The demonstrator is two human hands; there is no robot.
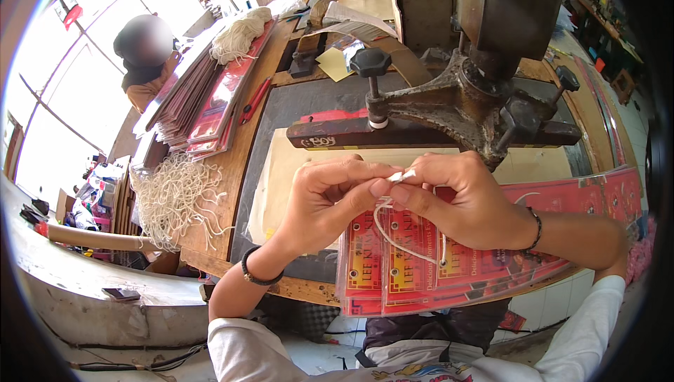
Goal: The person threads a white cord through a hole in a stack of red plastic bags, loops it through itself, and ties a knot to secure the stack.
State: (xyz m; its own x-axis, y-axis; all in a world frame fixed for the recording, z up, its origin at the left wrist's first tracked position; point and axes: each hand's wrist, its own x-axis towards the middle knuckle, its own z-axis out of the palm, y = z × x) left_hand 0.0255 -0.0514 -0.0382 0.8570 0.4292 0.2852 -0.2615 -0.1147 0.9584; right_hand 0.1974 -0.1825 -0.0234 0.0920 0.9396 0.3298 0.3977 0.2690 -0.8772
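Left hand (326,192) and right hand (453,196) pinching white cord (397,177), close together, angled inward

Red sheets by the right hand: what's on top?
A white cord loops over the red sheets; what the right hand and forearm cover can't be seen.
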